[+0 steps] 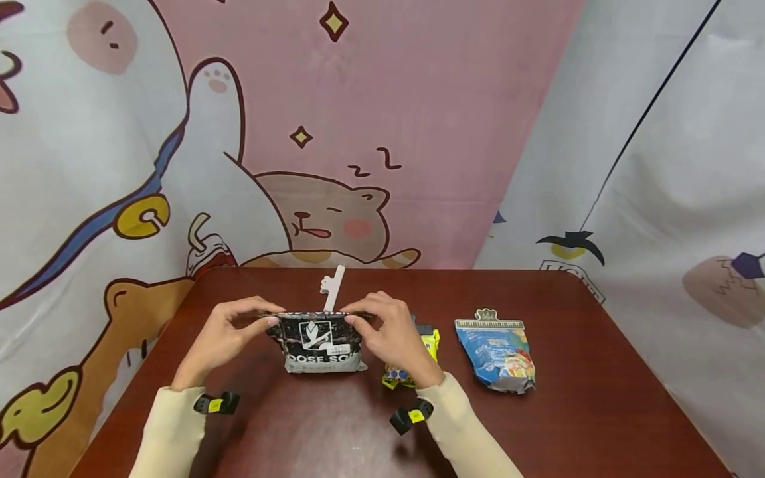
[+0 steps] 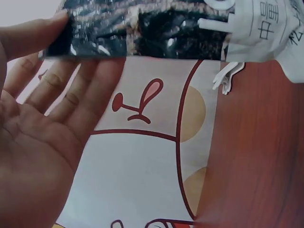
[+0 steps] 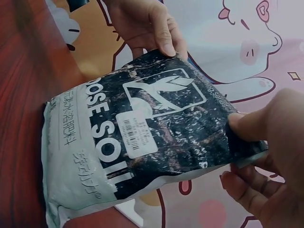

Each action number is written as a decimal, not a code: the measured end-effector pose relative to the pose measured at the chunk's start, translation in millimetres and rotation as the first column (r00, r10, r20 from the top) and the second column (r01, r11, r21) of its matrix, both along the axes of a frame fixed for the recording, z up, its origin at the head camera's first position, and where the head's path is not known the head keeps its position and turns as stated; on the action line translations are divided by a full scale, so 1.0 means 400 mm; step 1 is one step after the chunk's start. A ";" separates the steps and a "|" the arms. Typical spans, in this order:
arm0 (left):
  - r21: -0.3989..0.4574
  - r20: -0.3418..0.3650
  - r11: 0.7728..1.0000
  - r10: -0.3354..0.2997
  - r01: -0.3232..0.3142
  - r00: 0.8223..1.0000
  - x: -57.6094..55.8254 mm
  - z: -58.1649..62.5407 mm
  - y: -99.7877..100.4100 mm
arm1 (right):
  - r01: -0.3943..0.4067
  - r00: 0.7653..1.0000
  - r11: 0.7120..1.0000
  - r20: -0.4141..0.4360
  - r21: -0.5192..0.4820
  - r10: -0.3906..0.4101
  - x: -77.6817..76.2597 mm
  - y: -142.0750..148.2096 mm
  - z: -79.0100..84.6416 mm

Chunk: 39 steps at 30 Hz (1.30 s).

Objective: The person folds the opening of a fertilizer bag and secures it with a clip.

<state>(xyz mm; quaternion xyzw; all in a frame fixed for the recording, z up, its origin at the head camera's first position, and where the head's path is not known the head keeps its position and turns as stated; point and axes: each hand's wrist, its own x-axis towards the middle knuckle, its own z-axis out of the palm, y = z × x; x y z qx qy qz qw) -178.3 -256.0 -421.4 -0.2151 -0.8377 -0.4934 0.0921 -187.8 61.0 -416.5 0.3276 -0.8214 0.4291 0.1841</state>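
Note:
A black and white bag [image 1: 319,342] printed "LOOSE SOIL" is held upright by its top edge; the right wrist view shows a barcode sticker [image 3: 136,135] on its front. My left hand [image 1: 218,335] pinches the top left corner between thumb and fingers. At the top right corner my right hand [image 1: 391,332] pinches the bag likewise, thumb in front and fingers behind. A white clip [image 1: 336,289] with a paw-like shape lies behind the bag, its near end hidden by it.
Right of the bag, a yellow packet [image 1: 430,342] with a dark top is partly covered by my right arm. Farther right lies a blue food packet [image 1: 499,358] with a clip [image 1: 489,322] across its top. The brown table [image 1: 574,425] ends at a cartoon-printed cloth [image 1: 454,133].

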 end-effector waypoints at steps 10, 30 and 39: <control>-0.152 -0.180 0.988 -0.006 -0.022 0.984 0.001 0.045 0.055 | -0.005 0.999 0.991 -0.031 0.134 0.009 -0.005 -0.031 0.040; -0.293 -0.299 0.956 -0.088 -0.004 0.950 0.002 0.083 0.136 | -0.006 0.983 0.939 -0.173 0.343 0.069 -0.020 -0.102 0.087; -0.258 -0.293 0.966 -0.104 0.026 0.951 -0.010 0.080 0.133 | -0.063 0.985 0.966 -0.137 0.252 0.100 -0.023 -0.105 0.077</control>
